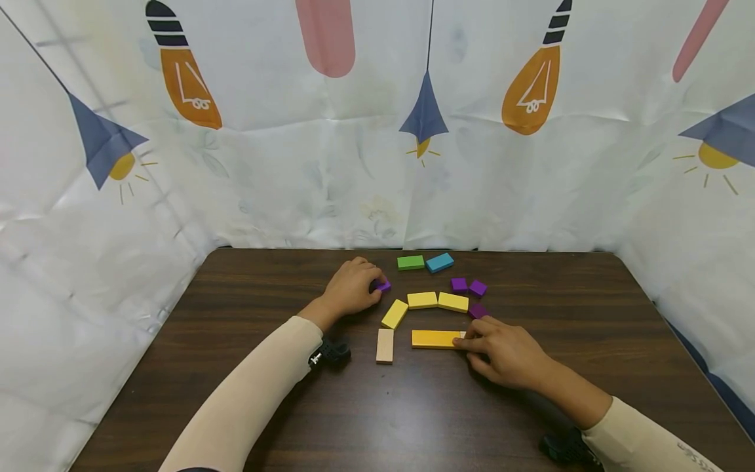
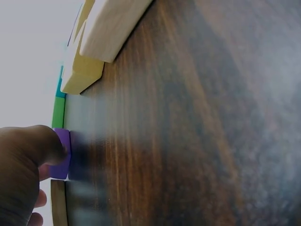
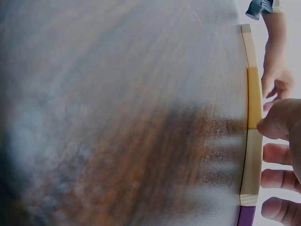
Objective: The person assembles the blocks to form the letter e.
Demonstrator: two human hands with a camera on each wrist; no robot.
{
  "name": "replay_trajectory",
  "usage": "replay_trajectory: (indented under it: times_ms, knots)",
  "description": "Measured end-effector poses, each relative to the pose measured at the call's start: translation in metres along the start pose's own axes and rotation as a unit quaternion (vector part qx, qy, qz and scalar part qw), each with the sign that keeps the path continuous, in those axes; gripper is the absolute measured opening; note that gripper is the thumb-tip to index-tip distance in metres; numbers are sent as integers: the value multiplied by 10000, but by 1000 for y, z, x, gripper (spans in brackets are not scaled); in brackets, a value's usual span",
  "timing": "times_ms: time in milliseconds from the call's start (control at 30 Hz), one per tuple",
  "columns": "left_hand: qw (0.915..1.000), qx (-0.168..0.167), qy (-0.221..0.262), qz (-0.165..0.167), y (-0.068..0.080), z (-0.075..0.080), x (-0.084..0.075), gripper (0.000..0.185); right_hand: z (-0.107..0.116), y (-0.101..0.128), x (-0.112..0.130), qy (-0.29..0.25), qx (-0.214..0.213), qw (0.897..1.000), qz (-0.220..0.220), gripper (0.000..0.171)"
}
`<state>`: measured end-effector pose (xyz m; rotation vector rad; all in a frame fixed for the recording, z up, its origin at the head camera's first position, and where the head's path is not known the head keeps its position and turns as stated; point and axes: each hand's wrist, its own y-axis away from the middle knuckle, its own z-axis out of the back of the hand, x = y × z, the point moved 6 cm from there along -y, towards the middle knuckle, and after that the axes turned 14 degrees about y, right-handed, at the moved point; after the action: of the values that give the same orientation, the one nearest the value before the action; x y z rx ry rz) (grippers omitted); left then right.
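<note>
My left hand (image 1: 348, 288) pinches a small purple block (image 1: 384, 286) between thumb and fingers, just beyond the left end of an arch of blocks. The left wrist view shows this purple block (image 2: 61, 157) partly behind the thumb. Several yellow blocks (image 1: 422, 300) form the arch's top, and a pale wooden block (image 1: 385, 346) lies at its left foot. Below the arch, my right hand (image 1: 507, 352) pinches the right end of a long orange block (image 1: 433, 339). A second pale block (image 3: 251, 167) appears beside the right thumb; the hand mostly hides it in the head view.
Beyond the arch lie a green block (image 1: 410, 263) and a blue block (image 1: 440, 263). Several more purple blocks (image 1: 459, 285) sit to the right, one beside the right fingers. A dark wooden table (image 1: 265, 282) carries everything, with a patterned white curtain (image 1: 354, 183) behind it.
</note>
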<state>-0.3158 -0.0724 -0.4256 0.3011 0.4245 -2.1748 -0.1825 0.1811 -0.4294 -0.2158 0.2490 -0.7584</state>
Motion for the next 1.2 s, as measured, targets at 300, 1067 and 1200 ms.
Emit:
replay_trajectory:
  times_ms: [300,1067,1200]
  knots:
    - [9997,24,258,3,5,2,-3,28,0,0,1,-54,47,10000,-34,31]
    - [9879,231,1274,-848,31,16,-38,22,2,0,1,7,68,10000,22,31]
    - [9854,312,1408,-899,36,15,-44,21,1,0,1,8,82,10000,25,31]
